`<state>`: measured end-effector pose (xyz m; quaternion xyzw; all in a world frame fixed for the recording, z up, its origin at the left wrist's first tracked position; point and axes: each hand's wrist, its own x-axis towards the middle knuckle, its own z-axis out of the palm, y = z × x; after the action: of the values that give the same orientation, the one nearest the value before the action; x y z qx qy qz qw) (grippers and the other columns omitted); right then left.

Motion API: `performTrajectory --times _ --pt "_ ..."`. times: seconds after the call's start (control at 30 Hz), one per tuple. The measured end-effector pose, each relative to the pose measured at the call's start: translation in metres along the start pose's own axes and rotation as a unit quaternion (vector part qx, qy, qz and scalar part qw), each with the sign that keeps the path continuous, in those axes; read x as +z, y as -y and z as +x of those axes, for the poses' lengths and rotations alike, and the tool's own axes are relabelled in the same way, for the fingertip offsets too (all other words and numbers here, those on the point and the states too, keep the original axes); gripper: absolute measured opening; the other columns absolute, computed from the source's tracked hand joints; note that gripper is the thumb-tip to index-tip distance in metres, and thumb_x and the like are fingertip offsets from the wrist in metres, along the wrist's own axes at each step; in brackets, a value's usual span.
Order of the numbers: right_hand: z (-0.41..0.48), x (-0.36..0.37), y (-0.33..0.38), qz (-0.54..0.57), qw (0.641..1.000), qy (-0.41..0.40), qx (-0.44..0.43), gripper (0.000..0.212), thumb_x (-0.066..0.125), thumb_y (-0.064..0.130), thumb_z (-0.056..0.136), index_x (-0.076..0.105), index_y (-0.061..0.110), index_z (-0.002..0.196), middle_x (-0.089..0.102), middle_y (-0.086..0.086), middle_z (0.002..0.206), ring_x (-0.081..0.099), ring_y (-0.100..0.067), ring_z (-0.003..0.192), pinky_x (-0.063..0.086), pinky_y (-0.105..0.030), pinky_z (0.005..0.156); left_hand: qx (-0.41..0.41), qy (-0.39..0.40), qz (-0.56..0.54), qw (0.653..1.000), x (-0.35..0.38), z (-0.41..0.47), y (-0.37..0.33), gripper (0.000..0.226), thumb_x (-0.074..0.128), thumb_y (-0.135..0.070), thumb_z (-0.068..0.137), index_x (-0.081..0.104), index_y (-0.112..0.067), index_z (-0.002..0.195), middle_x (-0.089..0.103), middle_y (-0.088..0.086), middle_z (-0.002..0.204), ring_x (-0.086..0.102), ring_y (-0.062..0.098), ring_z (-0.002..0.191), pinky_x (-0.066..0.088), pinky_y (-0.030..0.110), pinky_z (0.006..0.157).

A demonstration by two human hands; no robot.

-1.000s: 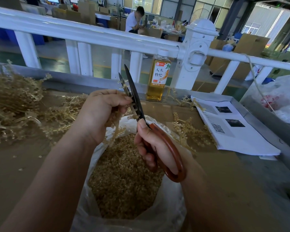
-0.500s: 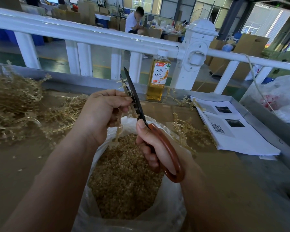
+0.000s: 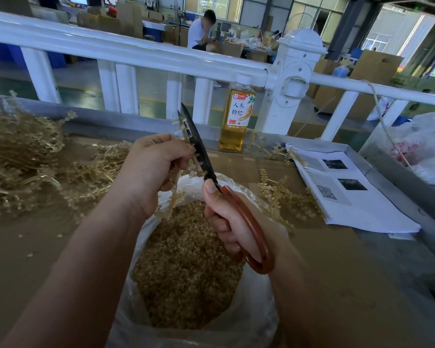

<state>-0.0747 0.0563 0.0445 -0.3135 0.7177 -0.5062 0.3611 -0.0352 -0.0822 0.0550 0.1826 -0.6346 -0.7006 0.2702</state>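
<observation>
The left hand [image 3: 151,169] is clenched around a pale, knobbly sprig [image 3: 185,130], pinching it so that its upper end sticks up past the fingers and its lower end hangs down toward the bag. The right hand [image 3: 226,217] grasps the brown-handled scissors [image 3: 200,149], fingers curled through the loop and thumb pressed near the pivot. The dark blades point up and away, nearly together, and lie right against the sprig. Whether the stem sits between the blades cannot be told. Both hands are held over the open white plastic bag [image 3: 126,310] in the near middle, which is filled with small golden cut pieces [image 3: 186,272]. On the brown table [image 3: 23,247], a big pile of uncut sprigs [image 3: 18,151] lies to the left and a few loose sprigs [image 3: 281,194] lie to the right, just beside a stack of printed papers [image 3: 349,197]. A bottle of amber drink [image 3: 236,119] stands at the far edge, in front of the white railing [image 3: 136,51].
</observation>
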Motion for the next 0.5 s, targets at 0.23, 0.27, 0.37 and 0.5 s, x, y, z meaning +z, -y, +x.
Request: performTrajectory --times 0.23,0.27,0.37,0.5 --pt "-0.0011 0.0016 0.004 0.002 1.0 -0.012 0.019 0.04 0.033 0.058 0.081 0.041 0.021 0.069 0.032 0.009 0.047 0.027 0.001 0.03 0.022 -0.011 0.033 0.028 -0.006 -0.018 0.999 0.0006 -0.0024 -0.0007 0.025 0.054 -0.013 0.091 0.052 -0.013 0.066 0.052 -0.004 0.041 0.03 0.004 0.029 0.022 0.01 0.032" --pt "-0.0005 0.0013 0.0045 -0.01 1.0 -0.015 0.021 0.039 0.034 0.055 0.086 0.042 0.02 0.07 0.032 0.005 0.052 0.028 -0.001 0.035 0.024 -0.014 0.037 0.031 -0.006 -0.022 0.999 0.0004 -0.0022 -0.001 0.025 0.055 -0.011 0.09 0.053 -0.013 0.065 0.052 -0.004 0.041 0.03 0.004 0.029 0.022 0.01 0.033" --pt "0.0003 0.0019 0.0056 -0.048 0.998 -0.027 0.02 0.043 0.032 0.052 0.091 0.041 0.016 0.07 0.034 -0.001 0.057 0.03 -0.01 0.047 0.028 -0.022 0.046 0.031 0.004 -0.028 0.999 0.0 -0.0021 -0.0006 0.026 0.055 -0.007 0.088 0.054 -0.012 0.062 0.052 -0.003 0.04 0.03 0.003 0.028 0.021 0.009 0.033" --pt "-0.0015 0.0021 0.0049 -0.054 0.998 -0.028 0.015 0.047 0.031 0.059 0.083 0.043 0.015 0.073 0.036 -0.001 0.058 0.031 -0.012 0.047 0.03 -0.025 0.047 0.026 0.017 -0.019 0.999 -0.0013 -0.0012 0.0026 0.032 0.058 -0.007 0.085 0.061 -0.017 0.055 0.051 -0.004 0.042 0.037 0.005 0.033 0.024 0.01 0.034"
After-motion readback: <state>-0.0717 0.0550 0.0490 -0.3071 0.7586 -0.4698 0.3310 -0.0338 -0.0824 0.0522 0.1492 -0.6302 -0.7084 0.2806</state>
